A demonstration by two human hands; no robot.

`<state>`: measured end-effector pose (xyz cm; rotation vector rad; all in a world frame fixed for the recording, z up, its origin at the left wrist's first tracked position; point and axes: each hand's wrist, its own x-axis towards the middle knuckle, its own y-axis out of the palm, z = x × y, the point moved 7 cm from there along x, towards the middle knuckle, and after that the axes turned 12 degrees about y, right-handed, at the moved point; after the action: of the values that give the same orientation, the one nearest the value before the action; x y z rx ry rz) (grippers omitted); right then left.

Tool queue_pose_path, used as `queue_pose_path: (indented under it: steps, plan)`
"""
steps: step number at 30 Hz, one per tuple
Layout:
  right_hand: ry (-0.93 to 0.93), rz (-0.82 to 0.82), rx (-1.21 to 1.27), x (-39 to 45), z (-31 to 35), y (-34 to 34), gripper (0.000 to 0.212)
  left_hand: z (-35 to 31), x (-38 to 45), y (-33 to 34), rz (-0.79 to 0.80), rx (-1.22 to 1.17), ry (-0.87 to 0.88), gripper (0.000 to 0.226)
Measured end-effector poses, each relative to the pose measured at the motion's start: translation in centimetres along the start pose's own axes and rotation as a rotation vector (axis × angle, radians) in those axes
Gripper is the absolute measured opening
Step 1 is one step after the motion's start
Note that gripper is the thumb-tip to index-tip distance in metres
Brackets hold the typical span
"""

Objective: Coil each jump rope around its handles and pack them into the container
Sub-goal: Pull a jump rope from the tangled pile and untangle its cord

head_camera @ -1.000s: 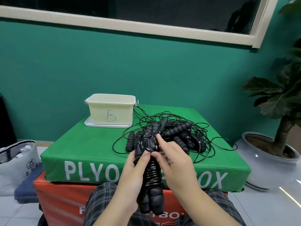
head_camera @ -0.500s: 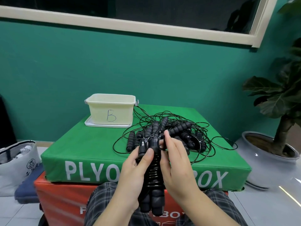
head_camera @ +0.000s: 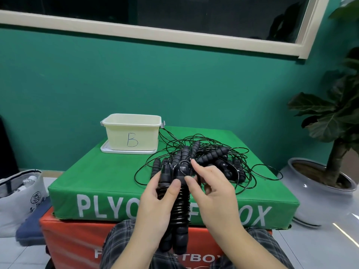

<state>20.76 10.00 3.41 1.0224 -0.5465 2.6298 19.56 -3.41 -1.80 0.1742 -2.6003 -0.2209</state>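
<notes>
Coiled jump rope [head_camera: 179, 193] gripped upright in left hand [head_camera: 155, 208], above plyo box's [head_camera: 108, 171] near edge; right hand's [head_camera: 213, 193] fingers [head_camera: 189, 179] pinching cord end. Slip there likely unwinds coils; container [head_camera: 132, 133] waits at far-left corner.

head cam | 1 view | faces forward-down | close over hands [head_camera: 186, 199] | wall behind
</notes>
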Motion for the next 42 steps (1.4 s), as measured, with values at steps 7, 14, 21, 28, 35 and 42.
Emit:
queue_pose_path:
  steps: [7, 14, 21, 28, 35, 42]
  plan:
    - [-0.03, -0.011, -0.158, 0.1, 0.3, 0.4, 0.033, 0.1, 0.1, -0.3, -0.049, 0.118, 0.061, 0.059]
    - [-0.09, 0.134, -0.284, -0.4, 0.5, 1.7, 0.038, 0.5, 0.1, -0.9, -0.065, 0.245, 0.077, 0.076]
    - [-0.235, -0.039, -0.406, -0.2, 0.9, 0.7, 0.027, -0.2, 0.0, -0.7, 0.052, 0.365, 0.129, 0.091]
    - [-0.174, 0.173, -0.372, -1.9, 0.5, 2.2, 0.042, 0.4, 0.1, -1.1, -0.045, 0.314, 0.067, 0.065]
    - [-0.123, 0.102, -0.154, -1.1, 0.0, 1.0, 0.032, 0.1, 0.1, -0.9, -0.088, 0.157, -0.001, 0.024]
    - [-0.106, 0.031, -0.107, -1.1, 0.0, 0.9, 0.025, -0.8, -0.4, -0.2, -0.079, 0.213, 0.064, 0.017]
